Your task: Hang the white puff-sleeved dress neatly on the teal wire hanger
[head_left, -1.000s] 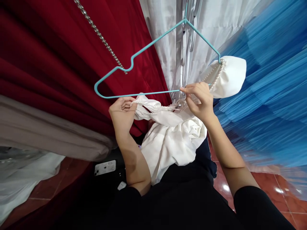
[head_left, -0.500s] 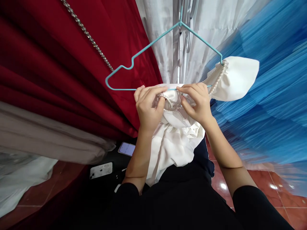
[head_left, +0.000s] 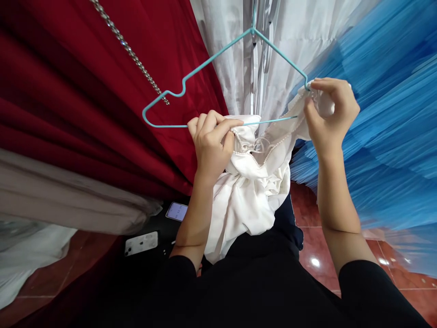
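Head view: a teal wire hanger (head_left: 218,77) hangs in the upper middle of the frame, its long bottom bar running nearly level from left of centre to right of centre, tilted slightly up toward the right. A white satin garment with pearl trim (head_left: 251,191) is draped from that bar and falls toward the lower middle, above the person's black-clad body.

The left hand (head_left: 211,143) sits at the middle of the bar, fingers curled shut on the pearl-edged neckline just beneath the wire; it is the hand nearer the hanger's bare end, which sticks out toward the left of the frame, uncovered. The right hand (head_left: 329,111) is up at the hanger's right shoulder, thumb and fingers pinched on the white fabric bunched there, touching the wire's bend. The two hands are well apart, one at each end of the garment's top edge, which follows the bar's line.

Behind the hanger, red velvet fabric (head_left: 68,91) with a rhinestone chain (head_left: 136,54) fills the upper left, blue tulle (head_left: 385,136) the right, and pale grey cloth (head_left: 235,50) the top centre. Two phones (head_left: 141,243) lie at lower left.
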`<state>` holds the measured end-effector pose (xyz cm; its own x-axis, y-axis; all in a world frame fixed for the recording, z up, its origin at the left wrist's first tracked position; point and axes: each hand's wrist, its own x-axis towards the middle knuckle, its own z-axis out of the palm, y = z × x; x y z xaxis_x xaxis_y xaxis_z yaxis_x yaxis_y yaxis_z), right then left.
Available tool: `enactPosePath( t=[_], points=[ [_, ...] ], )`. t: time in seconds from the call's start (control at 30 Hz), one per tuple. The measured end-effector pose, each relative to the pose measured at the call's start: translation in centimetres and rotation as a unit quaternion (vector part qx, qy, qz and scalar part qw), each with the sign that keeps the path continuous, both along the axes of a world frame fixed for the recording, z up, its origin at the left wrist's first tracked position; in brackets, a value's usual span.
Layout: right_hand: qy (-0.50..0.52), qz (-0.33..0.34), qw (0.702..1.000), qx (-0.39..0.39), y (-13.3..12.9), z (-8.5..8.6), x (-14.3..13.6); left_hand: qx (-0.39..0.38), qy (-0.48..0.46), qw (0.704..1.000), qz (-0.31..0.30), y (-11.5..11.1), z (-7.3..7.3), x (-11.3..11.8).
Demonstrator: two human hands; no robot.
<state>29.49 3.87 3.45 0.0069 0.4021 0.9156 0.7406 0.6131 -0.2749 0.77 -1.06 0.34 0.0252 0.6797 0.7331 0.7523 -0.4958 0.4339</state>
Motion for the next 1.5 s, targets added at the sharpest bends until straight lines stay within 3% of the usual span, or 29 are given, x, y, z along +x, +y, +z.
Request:
enactPosePath(
  t=[0.27, 0.47, 0.63, 0.73, 0.8, 0.93, 1.1, 1.27, 1.37, 1.5],
  points=[
    [-0.024, -0.03, 0.995, -0.096, 1.0, -0.1, 1.2, -0.012, 0.023, 0.999, -0.026, 0.5, 1.4, -2.8],
    [0.118, -0.101, 0.986, -0.063, 1.5, 0.4, 3.8, -0.03, 0.028, 0.999, -0.032, 0.4, 1.9, -2.6],
    [0.178, -0.11, 0.978, 0.027, -1.1, -3.9, 5.7, -0.036, 0.008, 0.999, -0.036, 0.6, 1.5, -0.9],
    [0.145, -0.085, 0.985, 0.022, -3.7, -6.8, 3.8, -0.045, -0.001, 0.998, -0.045, 0.9, 1.0, 0.2],
    [0.074, -0.042, 0.996, 0.033, -4.9, -7.5, 1.7, -0.048, -0.002, 0.997, -0.052, 1.1, 0.7, 0.7],
    [-0.023, 0.007, 0.998, 0.056, -4.4, -6.1, -1.8, -0.045, -0.002, 0.998, -0.044, 1.1, 0.5, 1.0],
    [-0.069, 0.069, 0.995, -0.03, -2.0, -4.6, -3.9, -0.003, -0.006, 1.0, -0.02, 0.2, 0.1, 1.1],
    [-0.03, 0.083, 0.996, -0.028, -2.4, -4.6, -4.5, 0.139, -0.102, 0.985, 0.019, -0.9, -2.3, 0.9],
    [-0.033, 0.075, 0.996, -0.018, -2.9, -4.2, -4.3, 0.195, -0.221, 0.952, 0.081, -1.2, -3.9, -0.9],
    [-0.052, 0.08, 0.995, -0.032, -2.8, -3.8, -3.8, 0.153, -0.336, 0.922, 0.118, -0.1, -4.3, -5.9]
  ],
)
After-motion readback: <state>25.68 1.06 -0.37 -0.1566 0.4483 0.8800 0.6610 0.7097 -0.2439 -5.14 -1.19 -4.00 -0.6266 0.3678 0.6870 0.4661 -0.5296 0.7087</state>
